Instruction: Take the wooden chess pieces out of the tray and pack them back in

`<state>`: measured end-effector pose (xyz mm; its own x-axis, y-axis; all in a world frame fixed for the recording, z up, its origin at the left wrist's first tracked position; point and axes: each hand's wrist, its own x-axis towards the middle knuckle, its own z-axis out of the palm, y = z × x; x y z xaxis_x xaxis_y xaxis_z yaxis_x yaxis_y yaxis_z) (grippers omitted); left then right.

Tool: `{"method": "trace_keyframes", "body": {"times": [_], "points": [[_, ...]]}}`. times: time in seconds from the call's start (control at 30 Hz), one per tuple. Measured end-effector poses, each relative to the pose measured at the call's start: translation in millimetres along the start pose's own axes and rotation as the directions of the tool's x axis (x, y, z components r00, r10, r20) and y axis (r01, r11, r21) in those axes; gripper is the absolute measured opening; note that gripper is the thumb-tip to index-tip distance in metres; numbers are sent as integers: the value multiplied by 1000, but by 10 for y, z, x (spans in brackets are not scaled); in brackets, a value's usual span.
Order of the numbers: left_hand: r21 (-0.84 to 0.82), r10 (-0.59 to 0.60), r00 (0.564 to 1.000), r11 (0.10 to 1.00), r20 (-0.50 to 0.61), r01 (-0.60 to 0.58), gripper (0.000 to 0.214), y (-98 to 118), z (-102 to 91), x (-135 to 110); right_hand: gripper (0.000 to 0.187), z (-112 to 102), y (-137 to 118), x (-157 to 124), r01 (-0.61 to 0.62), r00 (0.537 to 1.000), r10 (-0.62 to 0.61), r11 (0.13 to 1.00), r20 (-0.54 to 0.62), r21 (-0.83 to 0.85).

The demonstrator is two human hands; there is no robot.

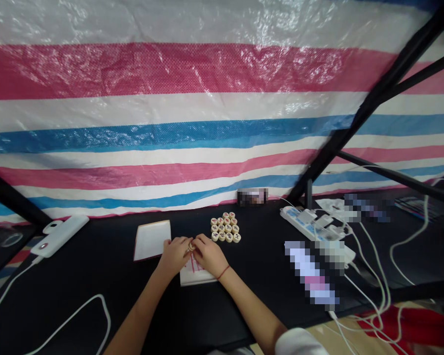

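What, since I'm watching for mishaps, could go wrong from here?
1. The left hand and right hand meet around what looks like a round piece; it might slip from the fingertips.
2. The rows of pieces lie close beside the right hand, so a sideways brush could scatter them.
3. The white cable loops near the left forearm and might snag it.

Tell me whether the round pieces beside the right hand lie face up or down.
Face up: the round pieces show red or black marks.
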<state>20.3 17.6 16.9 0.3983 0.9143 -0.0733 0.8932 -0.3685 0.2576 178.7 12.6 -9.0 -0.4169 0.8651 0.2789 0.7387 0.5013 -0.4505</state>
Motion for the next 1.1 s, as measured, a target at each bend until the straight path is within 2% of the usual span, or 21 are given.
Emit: {"method": "trace_keyframes", "body": {"times": [0.1,0.2,0.3,0.37,0.43,0.5,0.63,0.8,0.97,1.1], "points": [[-3,5,1000,1000,-14,-5,35,-1,9,-1,21,-41,-3,-30,-5,1000,5,999,7,34],[8,-1,999,1000,-50,1,38,5,37,-1,23,-188,76,-16,-19,1000,21,996,-18,89],[32,26,994,999,-108,-22,43,26,60,7,21,-447,277,123,-152,984,154,988,-91,36],[40,62,991,998,-120,-58,44,43,72,25,24,-633,455,287,-320,944,310,943,-112,-94],[39,100,990,995,-97,-97,44,54,86,53,31,-782,632,473,-488,868,495,836,-40,-250],[37,124,990,992,-66,-121,43,58,105,83,31,-867,782,643,-532,829,560,792,9,-300],[57,125,991,991,-53,-122,39,55,144,111,26,-882,959,856,-551,779,616,761,118,-342],[62,130,989,990,-68,-126,38,53,155,96,26,-857,1036,953,-561,719,660,737,220,-377],[24,137,988,991,-74,-135,39,25,173,84,32,-844,1079,1004,-553,704,663,736,253,-390],[-33,144,983,988,-117,-149,43,-9,207,77,36,-831,1091,1025,-544,717,651,746,250,-383]]}}
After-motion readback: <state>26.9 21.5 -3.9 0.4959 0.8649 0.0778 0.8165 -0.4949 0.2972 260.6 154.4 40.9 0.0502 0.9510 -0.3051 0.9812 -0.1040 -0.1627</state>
